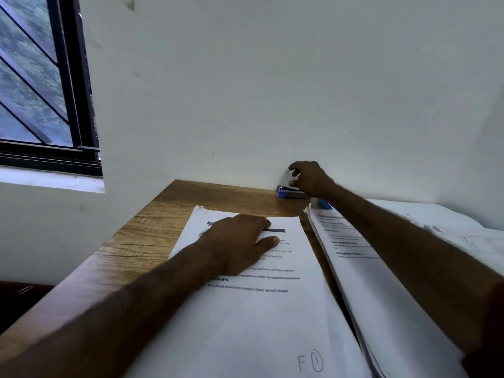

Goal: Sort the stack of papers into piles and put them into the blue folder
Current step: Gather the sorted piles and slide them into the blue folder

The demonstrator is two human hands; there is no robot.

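A pile of printed papers (272, 309) lies in front of me on the wooden desk (141, 236). My left hand (240, 241) rests flat on its top sheet with the fingers straight. A second, thicker stack of papers (351, 255) lies to the right, under my right forearm. My right hand (309, 178) reaches to the desk's far edge by the wall, its fingers curved over a small blue and grey stapler (289, 192). Whether the fingers grip the stapler is unclear. A blue corner (324, 204), perhaps the folder, shows beneath the right stack.
A white wall (272, 91) rises directly behind the desk. A dark-framed window (41, 85) is at the upper left. More white sheets (450, 227) spread over the right side. A dark red seat (21, 298) shows below the desk's left edge.
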